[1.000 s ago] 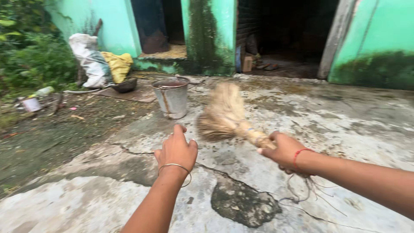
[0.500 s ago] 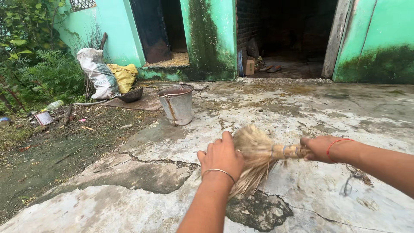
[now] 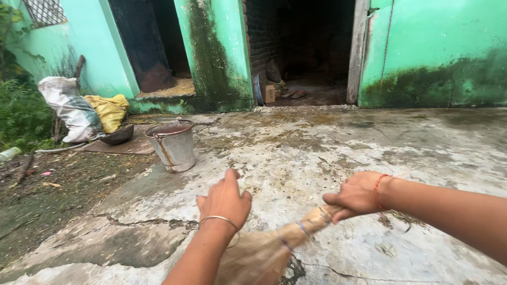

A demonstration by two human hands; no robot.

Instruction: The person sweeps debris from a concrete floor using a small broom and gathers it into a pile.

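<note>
One bristly straw broom (image 3: 274, 248), right-hand (image 3: 355, 195) grip.

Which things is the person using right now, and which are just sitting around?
In use:
- straw broom, gripped by the right hand
- left hand, by the bristles

Just lying about:
- metal bucket
- white sack
- yellow sack
- dark bowl

A straw-tan broom (image 3: 274, 248) with blue bands, a red thread on the right hand (image 3: 356, 194), a grey rusty bucket (image 3: 172, 143), green mould-stained walls (image 3: 433, 53), white and yellow sacks (image 3: 87, 111).
</note>
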